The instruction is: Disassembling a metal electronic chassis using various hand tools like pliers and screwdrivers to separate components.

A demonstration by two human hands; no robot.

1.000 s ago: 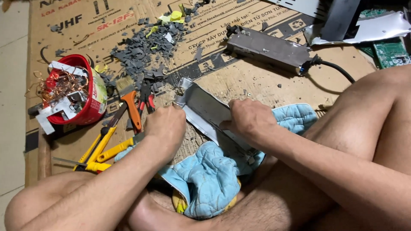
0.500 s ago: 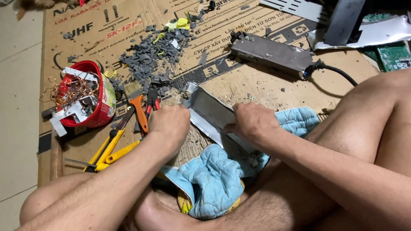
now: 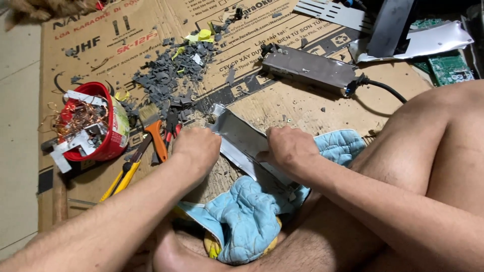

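Flattened cardboard sheet [image 3: 282, 100] spread over pale tiled floor [image 3: 17, 126], littered with grey plastic fragments [image 3: 171, 75]. Red bowl [image 3: 108, 136] of copper wire scrap at left; brush [image 3: 154, 128], red-handled pliers [image 3: 172, 126] and yellow-handled cutter [image 3: 121, 176] beside it. Grey metal box [image 3: 307, 68] with black cable farther back; green circuit board [image 3: 448, 68] at right edge. Bent metal casing [image 3: 242, 143] lying on blue quilted cloth [image 3: 247, 221], between the legs. Left hand [image 3: 196, 148] clenched, fingers curled onto casing's left edge. Right hand [image 3: 290, 148] palm-down, fingers folded over its right edge.

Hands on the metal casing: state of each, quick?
Left hand: closed, gripping the bent metal casing.
Right hand: closed on the same casing.
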